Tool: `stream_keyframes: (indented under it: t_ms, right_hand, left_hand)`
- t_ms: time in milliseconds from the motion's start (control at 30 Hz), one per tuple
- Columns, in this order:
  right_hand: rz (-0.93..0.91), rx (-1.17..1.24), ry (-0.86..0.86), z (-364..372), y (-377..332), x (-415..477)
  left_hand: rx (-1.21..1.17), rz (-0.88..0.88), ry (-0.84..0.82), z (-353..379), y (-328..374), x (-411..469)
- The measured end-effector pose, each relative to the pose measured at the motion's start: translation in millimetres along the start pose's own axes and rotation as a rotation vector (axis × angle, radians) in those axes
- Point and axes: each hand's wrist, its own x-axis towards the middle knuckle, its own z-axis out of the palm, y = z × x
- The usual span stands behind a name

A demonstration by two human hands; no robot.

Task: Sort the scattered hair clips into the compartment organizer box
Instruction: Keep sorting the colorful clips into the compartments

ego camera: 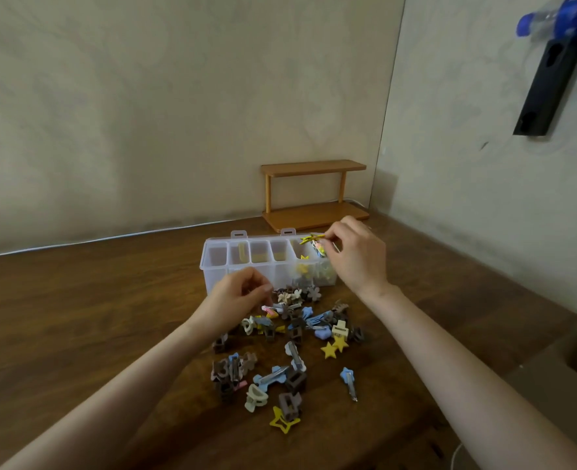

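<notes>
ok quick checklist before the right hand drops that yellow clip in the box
1. Clip held: ok, the right hand pinches the yellow clip.
2. Clip over the box: ok, above its right end.
3. Box open: ok, compartments show.
4. Matching clips below: ok, yellow ones already there.
5. Left hand clear of the drop: ok, it is at the pile.
6. Left hand holding anything: cannot tell.

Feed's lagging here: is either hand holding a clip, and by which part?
The right hand pinches a yellow clip by its right end, above the organizer box. The left hand is over the pile; whether it holds anything cannot be told.
</notes>
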Motion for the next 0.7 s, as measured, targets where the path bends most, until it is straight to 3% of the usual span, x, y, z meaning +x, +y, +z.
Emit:
stream_keyframes:
  t_ms: [67,200,467,700]
  right_hand:
    - [-0.013,-0.077,-0.055,6.7,-4.2,14.0]
    - [-0.015,-0.164,-0.362,13.6,-7.9,24.3]
    - [0.021,-0.012,-0.249,-1.0,0.6,-9.1]
    - [0.099,0.124,-0.257,-11.3,-3.4,-37.6]
  left_hand:
    - [0.028,0.033,-0.018,-0.7,1.1,-3.8]
    - [0.092,0.102,-0.054,-3.0,2.3,-9.6]
    - [0.166,0.196,-0.145,0.9,7.1,-22.1]
    - [0.199,0.237,-0.284,-0.5,9.7,-36.8]
